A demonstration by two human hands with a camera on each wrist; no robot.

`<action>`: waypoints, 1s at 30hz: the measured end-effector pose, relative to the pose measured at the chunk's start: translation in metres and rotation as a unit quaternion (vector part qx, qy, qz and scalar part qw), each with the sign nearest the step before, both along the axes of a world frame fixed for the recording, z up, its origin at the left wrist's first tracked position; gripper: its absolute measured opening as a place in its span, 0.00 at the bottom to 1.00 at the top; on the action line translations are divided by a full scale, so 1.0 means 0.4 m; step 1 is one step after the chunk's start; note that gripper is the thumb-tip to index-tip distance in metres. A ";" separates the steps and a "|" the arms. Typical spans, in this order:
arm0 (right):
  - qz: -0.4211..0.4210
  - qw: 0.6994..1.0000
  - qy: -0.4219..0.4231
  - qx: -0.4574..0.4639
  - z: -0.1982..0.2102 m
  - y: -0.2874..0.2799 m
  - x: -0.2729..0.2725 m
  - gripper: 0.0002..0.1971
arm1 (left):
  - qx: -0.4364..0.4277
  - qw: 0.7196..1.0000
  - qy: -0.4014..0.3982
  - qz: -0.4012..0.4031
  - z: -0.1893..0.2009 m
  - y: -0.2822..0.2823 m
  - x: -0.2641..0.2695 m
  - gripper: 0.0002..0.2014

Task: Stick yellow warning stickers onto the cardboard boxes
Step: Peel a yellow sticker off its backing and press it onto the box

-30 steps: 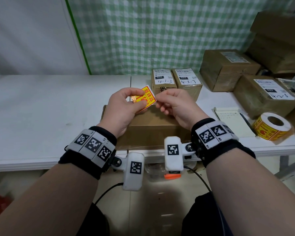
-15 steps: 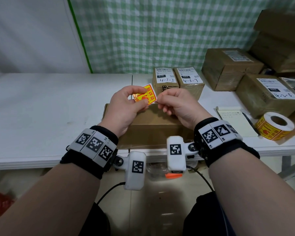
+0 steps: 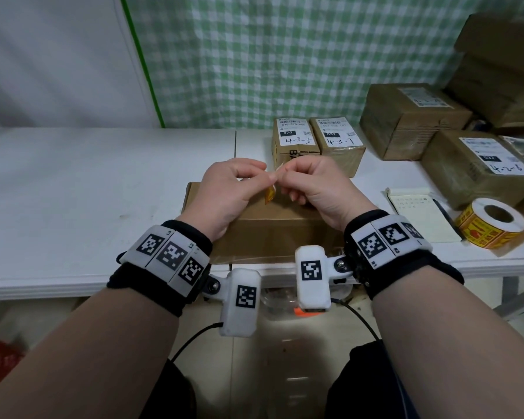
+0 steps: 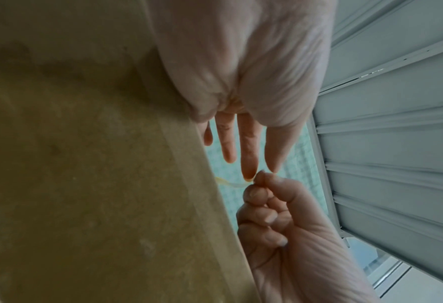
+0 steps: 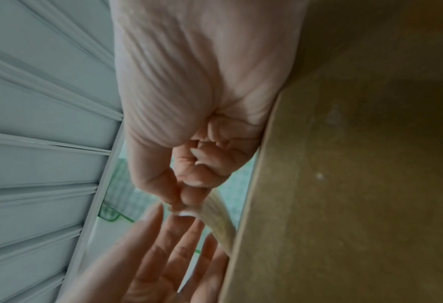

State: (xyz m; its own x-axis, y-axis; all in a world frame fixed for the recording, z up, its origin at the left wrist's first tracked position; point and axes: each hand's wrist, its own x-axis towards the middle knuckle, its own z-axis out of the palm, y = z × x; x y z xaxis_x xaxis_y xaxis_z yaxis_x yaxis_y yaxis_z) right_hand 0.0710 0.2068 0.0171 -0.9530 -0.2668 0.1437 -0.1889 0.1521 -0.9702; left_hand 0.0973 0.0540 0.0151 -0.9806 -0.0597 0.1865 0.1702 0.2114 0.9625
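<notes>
Head view: the left hand (image 3: pixel 224 192) and right hand (image 3: pixel 309 186) meet fingertip to fingertip above the nearest cardboard box (image 3: pixel 273 231), pinching a yellow warning sticker (image 3: pixel 270 195) that hangs edge-on between them.
Left wrist view: thumb and forefinger nip the sticker (image 4: pixel 230 183); the other fingers (image 4: pixel 226 141) lie straight.
Right wrist view: the right hand (image 5: pixel 189 184) is curled, thumb and forefinger clamped on the strip (image 5: pixel 219 217).
Handling: probably weightless, limp and tacky; best held by a corner.
</notes>
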 end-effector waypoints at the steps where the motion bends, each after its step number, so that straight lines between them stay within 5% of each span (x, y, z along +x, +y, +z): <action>1: 0.001 1.000 0.001 0.002 0.000 0.000 0.001 0.06 | -0.002 1.000 0.000 0.001 -0.001 0.000 -0.001 0.03; 30: -0.017 1.000 -0.009 0.023 0.007 -0.003 0.000 0.08 | -0.052 0.997 0.014 -0.063 0.002 0.005 0.005 0.07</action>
